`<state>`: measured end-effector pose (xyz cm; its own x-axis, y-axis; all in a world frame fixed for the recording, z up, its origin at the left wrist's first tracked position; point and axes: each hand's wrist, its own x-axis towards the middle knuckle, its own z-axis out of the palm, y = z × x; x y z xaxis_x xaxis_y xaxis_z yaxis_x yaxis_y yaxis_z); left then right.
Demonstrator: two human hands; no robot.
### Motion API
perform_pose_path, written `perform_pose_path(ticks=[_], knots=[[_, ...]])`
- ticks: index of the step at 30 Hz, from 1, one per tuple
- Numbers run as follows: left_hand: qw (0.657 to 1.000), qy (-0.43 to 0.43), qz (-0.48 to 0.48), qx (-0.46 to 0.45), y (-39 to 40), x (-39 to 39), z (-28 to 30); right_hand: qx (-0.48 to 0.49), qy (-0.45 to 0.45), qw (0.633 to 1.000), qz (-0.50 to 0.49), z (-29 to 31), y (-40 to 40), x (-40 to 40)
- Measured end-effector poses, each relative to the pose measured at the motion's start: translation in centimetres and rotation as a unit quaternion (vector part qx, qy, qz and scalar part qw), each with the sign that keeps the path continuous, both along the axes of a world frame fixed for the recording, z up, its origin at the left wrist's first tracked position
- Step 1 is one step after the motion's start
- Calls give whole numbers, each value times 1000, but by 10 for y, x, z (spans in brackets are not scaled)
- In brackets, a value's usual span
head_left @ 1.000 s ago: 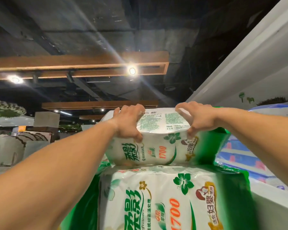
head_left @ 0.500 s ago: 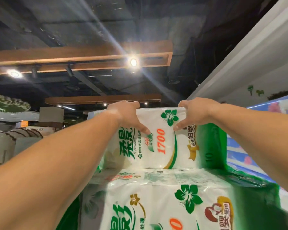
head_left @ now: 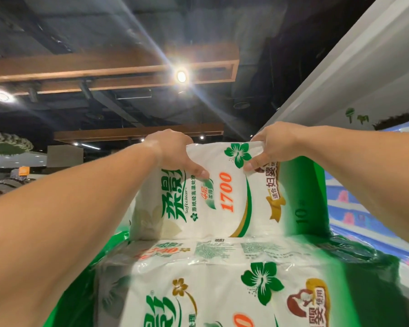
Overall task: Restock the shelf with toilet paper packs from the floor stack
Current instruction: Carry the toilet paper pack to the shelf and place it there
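The upper toilet paper pack [head_left: 224, 192] stands upright between the left grip [head_left: 175, 152] and the right grip [head_left: 269, 147], its top edge pinched by both. White and green, printed "1700". Its base rests on a second matching pack [head_left: 222, 286], lying flat below both grips.

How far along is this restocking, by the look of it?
Done: at least one green-and-white pack already lies up here, nearest the camera. In hand: the left hand and right hand grip the top edge of an upper pack, which stands on the lower one, fingers curled over it. Left: letting go of this pack. The floor stack is out of view, so the remaining count cannot be told.
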<state>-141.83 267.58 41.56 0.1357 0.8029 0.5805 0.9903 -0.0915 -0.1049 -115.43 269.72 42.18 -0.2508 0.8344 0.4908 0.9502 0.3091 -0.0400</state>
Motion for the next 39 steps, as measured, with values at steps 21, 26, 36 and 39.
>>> perform_pose_path(ticks=[21,26,36,39], knots=[[998,1,8,67,-27,-2,-44,138,-130,978,-82,-27,-31,3],[995,0,-42,90,-63,9,-56,160,-192,963,-101,-19,-132,17],[936,-49,-304,172,-220,146,-66,94,-243,898,-354,-41,-404,75],[912,-34,-376,158,-281,187,-73,51,-213,874,-433,-60,-484,103]])
